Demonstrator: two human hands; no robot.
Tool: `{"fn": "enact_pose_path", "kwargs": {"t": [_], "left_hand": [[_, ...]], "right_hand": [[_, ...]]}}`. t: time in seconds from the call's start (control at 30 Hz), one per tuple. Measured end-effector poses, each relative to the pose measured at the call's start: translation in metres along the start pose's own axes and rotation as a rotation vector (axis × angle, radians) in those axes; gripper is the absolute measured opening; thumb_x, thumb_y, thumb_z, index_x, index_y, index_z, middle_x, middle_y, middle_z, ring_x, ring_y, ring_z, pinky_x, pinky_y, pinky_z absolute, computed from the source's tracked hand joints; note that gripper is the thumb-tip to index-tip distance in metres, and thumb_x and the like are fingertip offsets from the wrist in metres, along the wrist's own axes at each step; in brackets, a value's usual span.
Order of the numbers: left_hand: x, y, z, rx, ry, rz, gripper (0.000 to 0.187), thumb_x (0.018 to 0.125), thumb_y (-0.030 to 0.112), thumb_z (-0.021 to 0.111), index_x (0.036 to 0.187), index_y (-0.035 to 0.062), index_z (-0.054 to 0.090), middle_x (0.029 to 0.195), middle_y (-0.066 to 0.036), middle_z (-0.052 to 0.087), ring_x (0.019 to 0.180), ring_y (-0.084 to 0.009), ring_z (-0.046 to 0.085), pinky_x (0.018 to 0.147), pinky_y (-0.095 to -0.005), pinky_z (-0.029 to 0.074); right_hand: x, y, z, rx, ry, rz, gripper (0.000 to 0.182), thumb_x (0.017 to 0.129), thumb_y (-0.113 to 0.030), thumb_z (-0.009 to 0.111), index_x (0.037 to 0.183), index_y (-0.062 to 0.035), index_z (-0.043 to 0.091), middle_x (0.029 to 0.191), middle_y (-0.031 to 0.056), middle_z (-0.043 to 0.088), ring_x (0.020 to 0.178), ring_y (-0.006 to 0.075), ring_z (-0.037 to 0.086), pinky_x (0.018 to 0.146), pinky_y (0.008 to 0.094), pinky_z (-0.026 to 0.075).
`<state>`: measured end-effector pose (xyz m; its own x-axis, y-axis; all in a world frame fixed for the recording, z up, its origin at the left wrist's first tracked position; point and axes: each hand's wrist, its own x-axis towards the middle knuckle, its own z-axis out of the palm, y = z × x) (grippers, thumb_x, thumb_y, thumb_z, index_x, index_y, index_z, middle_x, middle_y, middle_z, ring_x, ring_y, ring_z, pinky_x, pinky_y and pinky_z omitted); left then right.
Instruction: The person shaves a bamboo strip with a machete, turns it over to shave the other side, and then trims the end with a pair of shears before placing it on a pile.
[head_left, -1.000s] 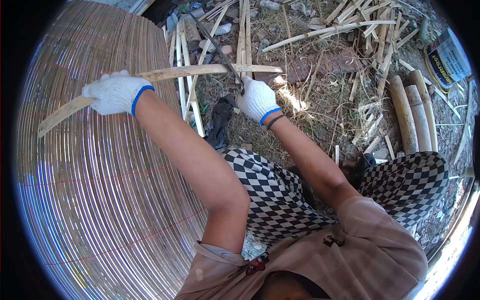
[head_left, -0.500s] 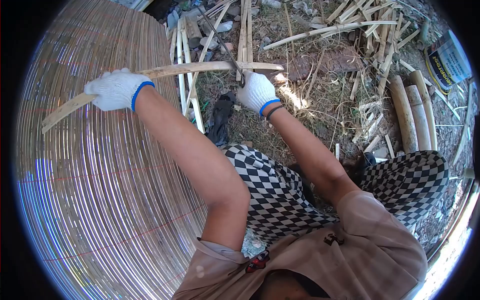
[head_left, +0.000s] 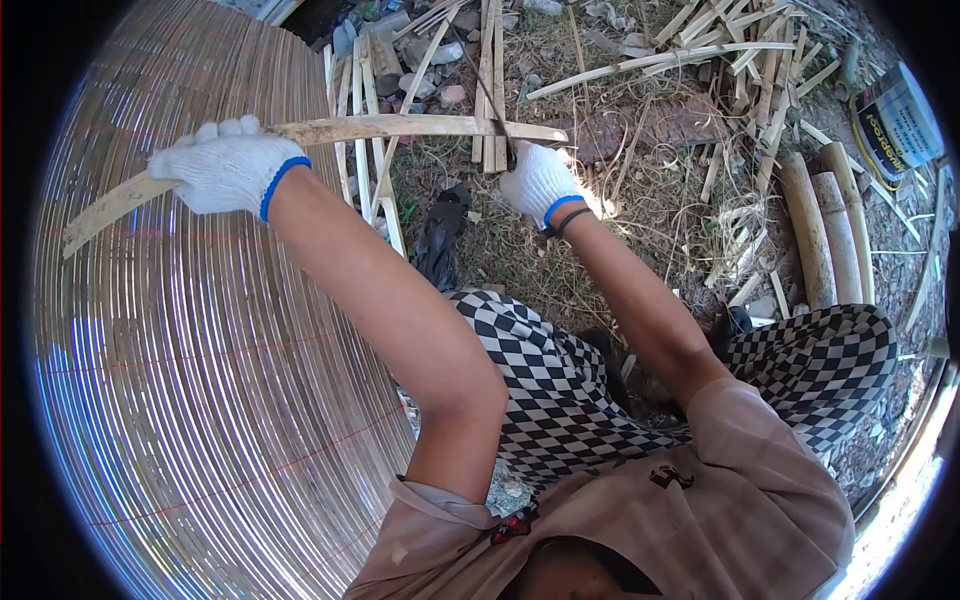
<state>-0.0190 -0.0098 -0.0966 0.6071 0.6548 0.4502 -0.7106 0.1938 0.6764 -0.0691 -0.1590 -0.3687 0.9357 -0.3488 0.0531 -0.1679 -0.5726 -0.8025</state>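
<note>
The strip (head_left: 400, 125) passes through the closed left hand (head_left: 228, 172); its other end lies just beyond the right hand (head_left: 540, 182), closed on the blade (head_left: 489, 98) crossing the strip. The mat (head_left: 200, 350) spreads beneath the left hand.

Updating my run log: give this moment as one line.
left hand: gloved, grips bamboo strip | right hand: gloved, holds dark blade across strip

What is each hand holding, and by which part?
Left hand: the pale strip, toward its left end. Right hand: the thin dark tool, by its near end.
</note>
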Motion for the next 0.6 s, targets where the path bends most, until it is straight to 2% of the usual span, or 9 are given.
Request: {"fn": "enact_pose_path", "kwargs": {"t": [0.03,0.07,0.13,0.27,0.3,0.4,0.53,0.6], "left_hand": [[-0.003,0.003,0.008,-0.018,-0.014,0.0,0.043,0.108,0.04,0.041,0.079,0.008,0.042,0.059,0.0,0.032,0.046,-0.0082,0.022,0.041,-0.0304,0.019],[-0.001,0.003,0.013,-0.019,-0.014,0.004,0.041,0.106,0.039,0.04,0.078,0.0084,0.041,0.06,0.0,0.032,0.047,-0.0093,0.022,0.042,-0.031,0.019],[0.001,0.003,0.015,-0.007,0.0,0.005,0.038,0.103,0.036,0.038,0.077,0.0091,0.039,0.062,-0.001,0.032,0.049,-0.0114,0.023,0.043,-0.0322,0.02],[0.0,0.003,0.015,-0.021,0.002,0.006,0.044,0.106,0.042,0.037,0.076,0.0097,0.039,0.06,0.0,0.03,0.049,-0.012,0.021,0.043,-0.0313,0.02],[0.0,0.005,0.011,-0.017,0.009,-0.005,0.045,0.106,0.043,0.037,0.075,0.0098,0.039,0.06,0.0,0.03,0.049,-0.0122,0.021,0.043,-0.0311,0.02],[0.002,0.002,0.011,-0.01,0.01,-0.011,0.048,0.107,0.046,0.034,0.075,0.0102,0.038,0.06,0.0,0.03,0.049,-0.0123,0.02,0.043,-0.0306,0.02],[0.0,0.007,0.007,0.025,0.026,-0.071,0.051,0.108,0.049,0.031,0.074,0.0108,0.037,0.059,0.0,0.03,0.049,-0.012,0.019,0.043,-0.0305,0.019],[-0.001,0.009,0.015,-0.022,-0.018,-0.036,0.053,0.108,0.051,0.028,0.074,0.0111,0.036,0.058,0.0,0.028,0.049,-0.0117,0.019,0.043,-0.03,0.018]], "right_hand": [[0.003,-0.001,0.001,-0.03,0.006,0.055,0.039,0.081,-0.018,0.062,0.111,0.0071,0.064,0.087,0.0336,0.069,0.087,0.0472,0.069,0.079,0.0518,0.057],[-0.001,-0.001,0.004,0.017,0.083,-0.024,0.039,0.081,-0.018,0.062,0.11,0.007,0.064,0.085,0.0326,0.069,0.085,0.048,0.069,0.079,0.0514,0.057],[-0.025,-0.025,-0.015,-0.057,-0.043,0.007,0.038,0.083,-0.022,0.064,0.111,0.0043,0.064,0.092,0.0301,0.071,0.091,0.0432,0.072,0.082,0.0495,0.059],[-0.01,-0.032,-0.005,-0.024,-0.022,-0.002,0.037,0.083,-0.022,0.067,0.11,0.0021,0.064,0.09,0.0275,0.072,0.09,0.0427,0.072,0.082,0.0506,0.059],[-0.013,-0.037,-0.008,-0.044,0.045,-0.072,0.036,0.082,-0.022,0.068,0.11,0.002,0.065,0.089,0.0274,0.072,0.09,0.0423,0.072,0.081,0.051,0.059],[-0.023,-0.041,-0.018,-0.065,-0.01,0.007,0.035,0.081,-0.021,0.067,0.107,0.0034,0.067,0.091,0.0282,0.072,0.091,0.0417,0.072,0.08,0.0504,0.059],[0.014,-0.02,-0.011,-0.061,-0.05,0.084,0.04,0.083,-0.024,0.069,0.112,0.0031,0.066,0.091,0.0275,0.072,0.091,0.0426,0.072,0.081,0.0489,0.059],[-0.013,-0.028,-0.014,-0.09,0.011,-0.019,0.037,0.082,-0.025,0.069,0.106,0.0038,0.068,0.092,0.0288,0.072,0.092,0.0431,0.072,0.081,0.0489,0.059]]}}
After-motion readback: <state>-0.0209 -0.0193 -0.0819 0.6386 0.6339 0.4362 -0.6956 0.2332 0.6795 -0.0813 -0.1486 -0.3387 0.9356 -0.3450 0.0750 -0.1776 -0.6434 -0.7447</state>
